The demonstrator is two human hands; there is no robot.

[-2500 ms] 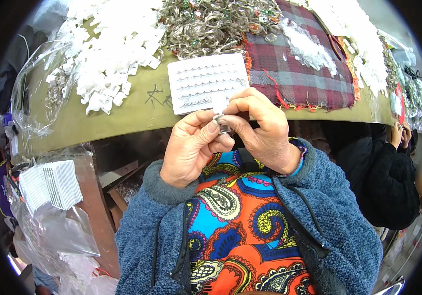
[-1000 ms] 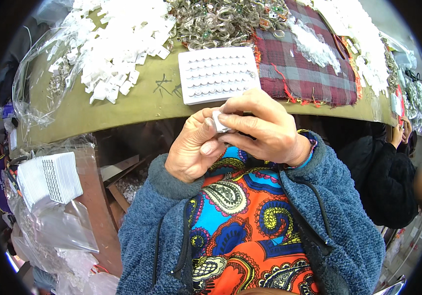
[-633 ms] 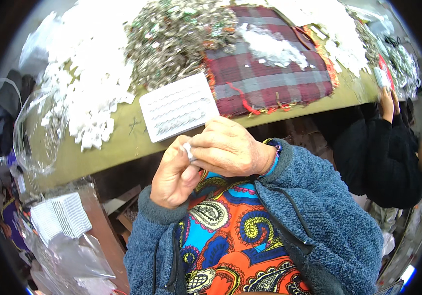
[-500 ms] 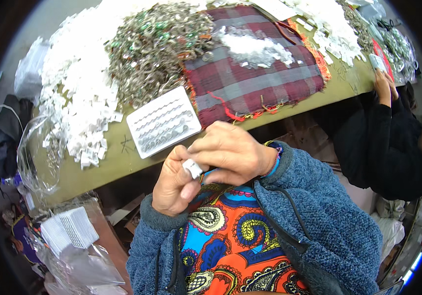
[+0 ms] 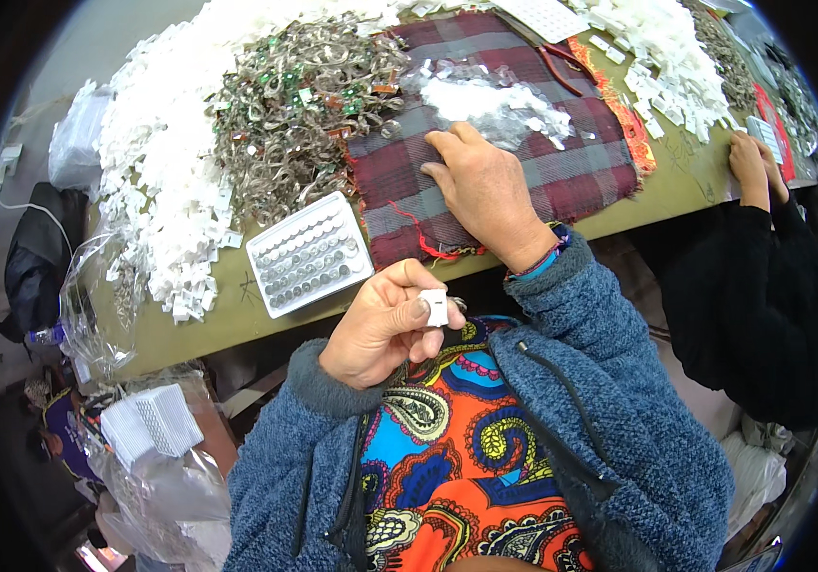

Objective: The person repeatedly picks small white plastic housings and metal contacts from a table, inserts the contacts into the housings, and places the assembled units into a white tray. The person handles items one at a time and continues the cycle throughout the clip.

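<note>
Between the thumb and fingers of my left hand (image 5: 380,319) is a small white square piece (image 5: 437,307) with a short dark slit in its face. A bit of shiny metal (image 5: 459,306) shows beside it, too small to name. Above the plaid cloth (image 5: 562,176), my right hand (image 5: 487,186) is stretched forward with thumb and forefinger apart and nothing visible between them; its other fingers are partly hidden. Just beyond its knuckles lies a heap of small clear and white plastic bits (image 5: 495,107).
A white tray (image 5: 325,294) with rows of small round pieces sits by the table edge. Behind it rise a heap of metal loops (image 5: 299,124) and white squares (image 5: 166,191). Red-handled pliers (image 5: 560,71) lie on the cloth. Another person's hands (image 5: 752,167) work at right.
My right hand has left the white piece and moved forward over the cloth. My left hand, still pinching the piece, has shifted right and slightly up.
</note>
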